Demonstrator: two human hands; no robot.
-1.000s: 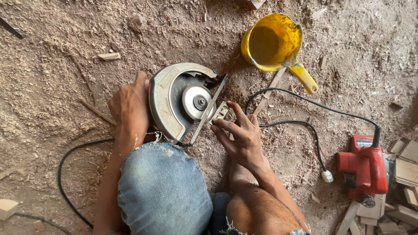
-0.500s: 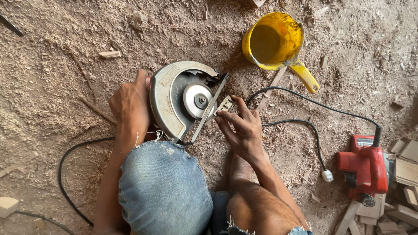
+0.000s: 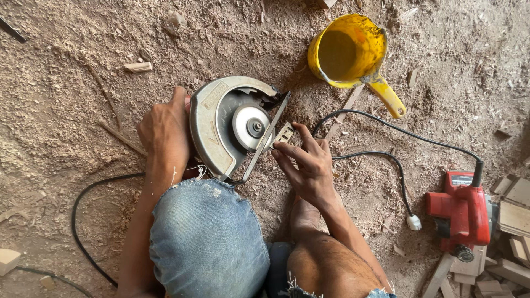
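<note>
A circular saw (image 3: 234, 126) with a grey metal blade guard lies on its side on the sawdust-covered floor, in front of my knees. My left hand (image 3: 164, 131) grips its left side, behind the guard, and holds it steady. My right hand (image 3: 305, 161) rests on the saw's base plate (image 3: 270, 136) at its right edge, fingertips on a small metal bracket there. The round flange at the blade's hub faces up. My denim-covered left knee (image 3: 207, 232) sits just below the saw.
A yellow plastic jug (image 3: 348, 52) with a handle stands at the upper right. A red power tool (image 3: 461, 212) lies at the right, its black cord looping to a white plug (image 3: 413, 222). Wood offcuts (image 3: 516, 221) are piled at the far right. Sawdust covers the floor.
My right hand's fingers have shifted slightly on the base plate's bracket. The left hand and saw have stayed put.
</note>
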